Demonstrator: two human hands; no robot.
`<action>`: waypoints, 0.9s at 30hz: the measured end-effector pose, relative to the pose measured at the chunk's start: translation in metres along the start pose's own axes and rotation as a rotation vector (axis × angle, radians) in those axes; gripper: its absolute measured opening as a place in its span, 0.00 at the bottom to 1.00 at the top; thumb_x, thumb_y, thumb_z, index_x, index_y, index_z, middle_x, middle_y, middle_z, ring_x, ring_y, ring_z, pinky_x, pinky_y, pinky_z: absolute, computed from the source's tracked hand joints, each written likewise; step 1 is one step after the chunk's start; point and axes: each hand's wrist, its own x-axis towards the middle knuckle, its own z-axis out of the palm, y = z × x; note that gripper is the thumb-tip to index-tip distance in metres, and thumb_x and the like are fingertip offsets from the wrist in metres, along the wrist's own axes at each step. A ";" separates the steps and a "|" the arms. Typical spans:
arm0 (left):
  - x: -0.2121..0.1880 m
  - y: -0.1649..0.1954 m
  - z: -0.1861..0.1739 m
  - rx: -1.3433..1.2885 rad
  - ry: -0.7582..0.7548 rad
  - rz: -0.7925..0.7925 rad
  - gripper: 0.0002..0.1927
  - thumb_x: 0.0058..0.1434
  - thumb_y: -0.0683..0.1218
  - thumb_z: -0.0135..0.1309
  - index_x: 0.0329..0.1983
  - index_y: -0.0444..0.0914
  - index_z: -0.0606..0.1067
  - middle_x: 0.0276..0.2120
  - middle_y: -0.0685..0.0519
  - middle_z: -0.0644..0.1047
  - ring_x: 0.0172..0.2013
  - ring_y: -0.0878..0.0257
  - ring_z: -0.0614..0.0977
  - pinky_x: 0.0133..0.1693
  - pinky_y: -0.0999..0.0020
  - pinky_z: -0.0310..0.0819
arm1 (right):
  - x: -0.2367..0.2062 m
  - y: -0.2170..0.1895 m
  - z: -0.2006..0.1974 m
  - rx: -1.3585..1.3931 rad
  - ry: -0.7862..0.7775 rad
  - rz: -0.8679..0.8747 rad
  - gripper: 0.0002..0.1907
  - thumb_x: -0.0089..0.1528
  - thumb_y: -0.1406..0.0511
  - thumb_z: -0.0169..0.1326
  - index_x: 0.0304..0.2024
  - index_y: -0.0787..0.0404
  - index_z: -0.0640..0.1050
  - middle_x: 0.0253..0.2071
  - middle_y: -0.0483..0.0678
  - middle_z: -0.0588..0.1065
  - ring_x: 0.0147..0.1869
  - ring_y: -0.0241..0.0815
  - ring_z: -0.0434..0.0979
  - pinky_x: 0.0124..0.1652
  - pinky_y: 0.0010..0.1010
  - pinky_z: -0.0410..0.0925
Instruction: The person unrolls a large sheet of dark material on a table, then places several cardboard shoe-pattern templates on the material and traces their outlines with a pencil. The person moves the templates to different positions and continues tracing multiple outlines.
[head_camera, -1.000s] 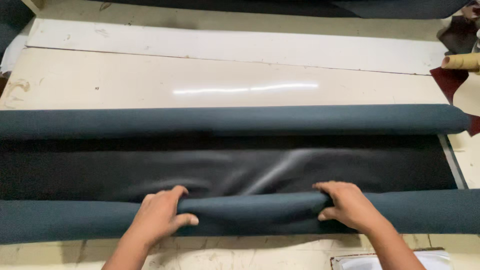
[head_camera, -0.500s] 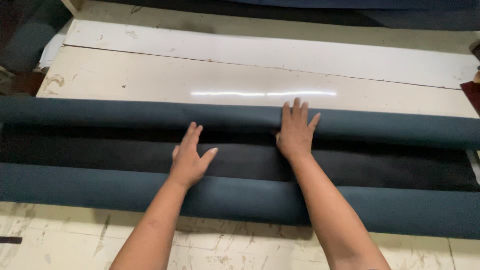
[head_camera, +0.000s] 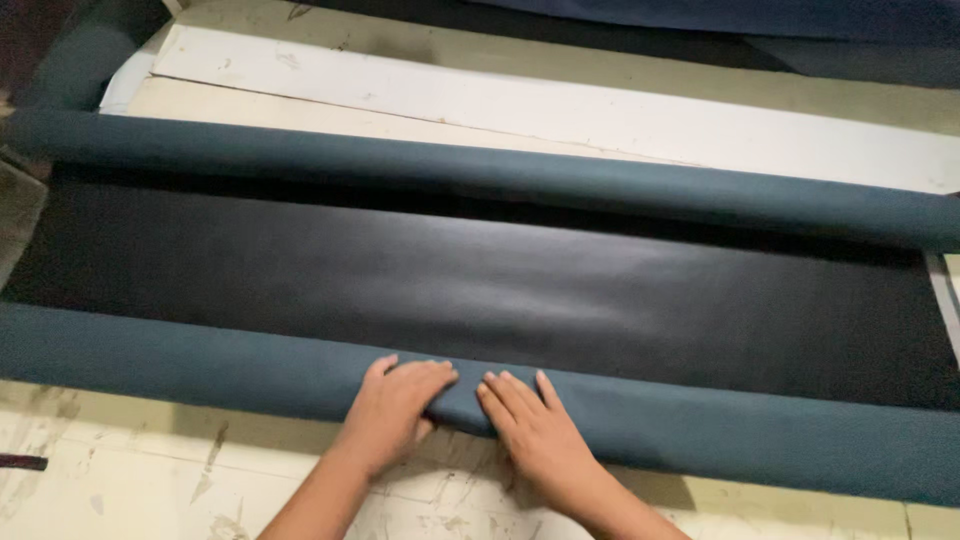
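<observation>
A long sheet of material lies across a worn white table (head_camera: 150, 480), its black inner face (head_camera: 500, 290) showing between two teal rolled ends. The far roll (head_camera: 560, 180) runs left to right at the back. The near roll (head_camera: 750, 440) lies along the table's front. My left hand (head_camera: 393, 410) and my right hand (head_camera: 530, 425) rest side by side on the middle of the near roll, fingers curled over its top and pressing it.
A white board (head_camera: 600, 115) lies on the table behind the far roll. More dark fabric (head_camera: 760, 25) lies along the back edge. A dark rolled bundle (head_camera: 70, 60) sits at the far left corner.
My hands have come back from the far roll and the black sheet to the near roll, now close together. The far roll sits farther away, with more black sheet showing.
</observation>
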 end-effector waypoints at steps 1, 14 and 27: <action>0.013 -0.002 -0.001 0.004 0.058 -0.078 0.39 0.48 0.50 0.67 0.65 0.47 0.69 0.65 0.58 0.70 0.66 0.62 0.67 0.67 0.48 0.49 | 0.005 0.007 -0.002 0.006 -0.001 0.039 0.37 0.55 0.68 0.62 0.67 0.61 0.68 0.69 0.52 0.68 0.73 0.50 0.66 0.68 0.53 0.52; 0.105 -0.037 0.009 0.239 0.441 0.023 0.14 0.60 0.45 0.58 0.49 0.48 0.78 0.46 0.56 0.78 0.54 0.58 0.78 0.57 0.54 0.66 | 0.095 0.062 0.022 -0.064 0.280 0.297 0.27 0.48 0.71 0.58 0.52 0.57 0.79 0.54 0.49 0.79 0.59 0.49 0.76 0.57 0.43 0.65; 0.069 -0.034 -0.028 -0.179 -0.068 -0.334 0.40 0.47 0.65 0.66 0.55 0.37 0.72 0.51 0.41 0.76 0.54 0.44 0.74 0.53 0.50 0.66 | 0.085 0.037 0.008 0.381 -0.134 0.447 0.34 0.51 0.51 0.67 0.54 0.61 0.76 0.49 0.57 0.78 0.53 0.59 0.76 0.50 0.46 0.69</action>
